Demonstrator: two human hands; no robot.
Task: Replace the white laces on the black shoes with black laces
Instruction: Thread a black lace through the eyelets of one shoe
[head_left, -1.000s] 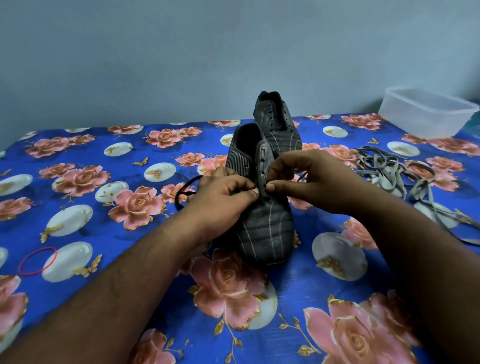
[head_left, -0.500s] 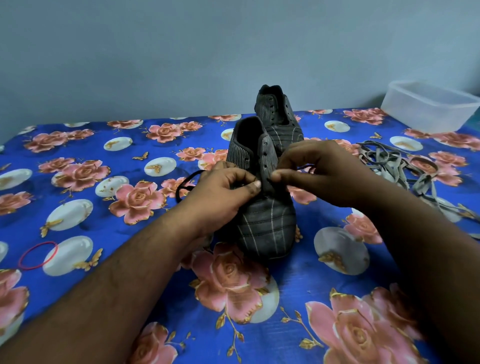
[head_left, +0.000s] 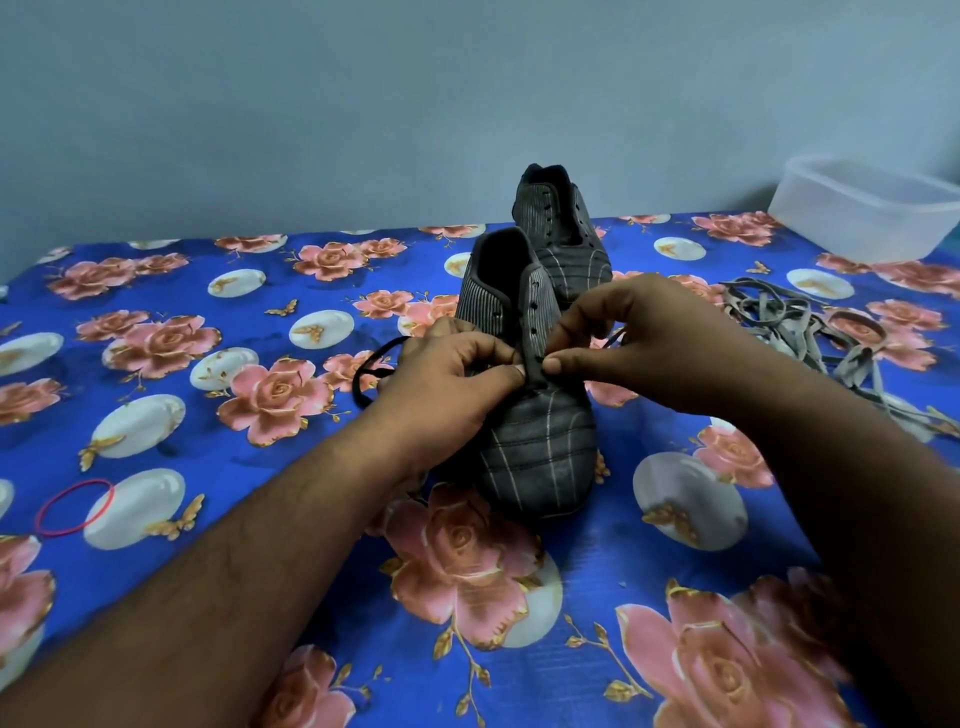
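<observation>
Fingers of left hand (head_left: 447, 374) and right hand (head_left: 639, 345) pinch black lace (head_left: 371, 364) at near shoe (head_left: 535, 415); no readable writing.

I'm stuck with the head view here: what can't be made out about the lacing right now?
- Lowest eyelets of the near shoe: covered by the left hand and right hand; whether the black lace is through them cannot be told.
- Lace ends: hidden in both hands.
- Far shoe: front hidden behind the near shoe.
- Pile of removed laces: tangled, count unclear.
- Plastic container: cut off at the right edge.
</observation>
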